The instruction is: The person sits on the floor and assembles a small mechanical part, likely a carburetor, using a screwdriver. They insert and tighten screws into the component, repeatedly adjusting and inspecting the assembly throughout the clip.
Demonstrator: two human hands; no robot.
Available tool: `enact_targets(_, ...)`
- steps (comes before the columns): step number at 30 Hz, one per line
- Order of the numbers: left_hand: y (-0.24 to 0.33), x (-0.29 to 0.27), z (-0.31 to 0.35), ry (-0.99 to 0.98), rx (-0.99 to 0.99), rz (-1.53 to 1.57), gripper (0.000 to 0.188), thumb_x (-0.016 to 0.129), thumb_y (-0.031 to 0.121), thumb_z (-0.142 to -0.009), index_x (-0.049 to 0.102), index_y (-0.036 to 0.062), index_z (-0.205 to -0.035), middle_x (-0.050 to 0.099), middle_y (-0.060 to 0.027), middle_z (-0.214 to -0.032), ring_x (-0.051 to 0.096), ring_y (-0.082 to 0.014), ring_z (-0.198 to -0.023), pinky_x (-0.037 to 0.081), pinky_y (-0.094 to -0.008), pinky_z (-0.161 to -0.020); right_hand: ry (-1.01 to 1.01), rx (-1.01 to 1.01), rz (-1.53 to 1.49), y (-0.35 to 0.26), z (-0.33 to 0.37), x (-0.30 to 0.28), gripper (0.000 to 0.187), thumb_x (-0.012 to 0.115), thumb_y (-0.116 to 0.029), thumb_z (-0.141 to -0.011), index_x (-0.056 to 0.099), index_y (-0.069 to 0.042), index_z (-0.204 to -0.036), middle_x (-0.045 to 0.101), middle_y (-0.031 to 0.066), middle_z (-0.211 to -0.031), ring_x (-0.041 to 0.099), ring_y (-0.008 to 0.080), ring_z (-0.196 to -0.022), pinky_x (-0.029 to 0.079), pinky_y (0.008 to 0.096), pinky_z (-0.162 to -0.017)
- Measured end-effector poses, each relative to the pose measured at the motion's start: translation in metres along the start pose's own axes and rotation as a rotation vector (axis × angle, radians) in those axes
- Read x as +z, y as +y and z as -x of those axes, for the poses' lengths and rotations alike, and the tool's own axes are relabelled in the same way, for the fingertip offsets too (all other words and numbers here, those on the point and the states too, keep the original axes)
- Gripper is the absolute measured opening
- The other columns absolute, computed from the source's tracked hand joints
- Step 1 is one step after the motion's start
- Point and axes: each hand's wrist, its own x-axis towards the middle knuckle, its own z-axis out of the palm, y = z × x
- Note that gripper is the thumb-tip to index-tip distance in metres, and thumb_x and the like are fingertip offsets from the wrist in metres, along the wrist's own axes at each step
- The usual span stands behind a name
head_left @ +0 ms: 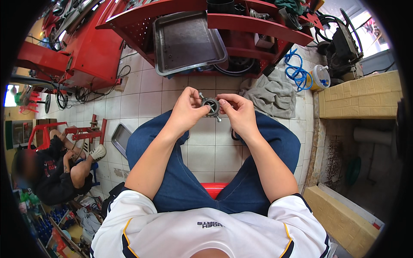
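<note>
Between my knees I hold up a small dark ring-shaped metal part (210, 107) with a bar across its opening and shiny bolts sticking out at its edge. My left hand (188, 109) pinches its left side, thumb near the opening. On the other side, the fingertips of my right hand (238, 111) close on its right edge, next to a small shiny piece. What exactly the part belongs to I cannot tell.
Ahead stands a red tool cart (172, 13) with a metal tray (189, 38) on it. A grey cloth (273, 96) and a blue hose (297, 71) lie to the right. Another metal tray (122, 138) is on the floor at left, near a seated person (51, 172).
</note>
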Motion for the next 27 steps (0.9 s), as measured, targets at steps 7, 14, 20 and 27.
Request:
enact_targets(7, -0.002, 0.0, -0.001, 0.015, -0.013, 0.0, 0.035, 0.075, 0.0, -0.086, 0.044, 0.0073, -0.101, 0.055, -0.0004, -0.088, 0.06, -0.008, -0.083, 0.051, -0.024, -0.074, -0.017, -0.006, 0.025, 0.001, -0.001, -0.001, 0.02, 0.064, -0.008, -0.098, 0.072, 0.004, -0.113, 0.074, 0.0077, -0.096, 0.068, 0.0109, -0.083, 0.058, 0.0256, -0.076)
enact_targets(14, -0.006, 0.0, -0.002, 0.017, -0.02, 0.038, 0.035, 0.075, 0.0, -0.086, 0.043, 0.0077, -0.099, 0.051, 0.0006, -0.088, 0.057, -0.0073, -0.082, 0.05, -0.0234, -0.071, -0.029, -0.052, 0.076, 0.002, -0.002, -0.002, 0.031, 0.064, -0.012, -0.099, 0.063, 0.002, -0.126, 0.073, 0.0069, -0.105, 0.066, 0.0095, -0.088, 0.054, 0.025, -0.077)
enact_targets(20, -0.001, -0.002, -0.004, 0.093, -0.018, -0.015, 0.036, 0.076, 0.0, -0.086, 0.043, 0.0072, -0.101, 0.05, -0.0002, -0.089, 0.056, -0.0075, -0.082, 0.048, -0.0235, -0.072, 0.071, -0.06, 0.171, 0.007, -0.004, -0.005, 0.035, 0.068, -0.022, -0.098, 0.061, -0.001, -0.125, 0.072, 0.0066, -0.103, 0.065, 0.0114, -0.091, 0.052, 0.027, -0.076)
enact_targets(27, -0.007, -0.011, -0.012, 0.181, 0.045, 0.066, 0.038, 0.075, -0.001, -0.085, 0.042, 0.0064, -0.102, 0.05, -0.001, -0.088, 0.053, -0.0072, -0.081, 0.047, -0.0228, -0.074, -0.076, -0.107, 0.393, -0.002, 0.013, 0.013, 0.029, 0.074, -0.022, -0.093, 0.063, 0.003, -0.101, 0.071, 0.0086, -0.082, 0.064, 0.0114, -0.068, 0.052, 0.0264, -0.064)
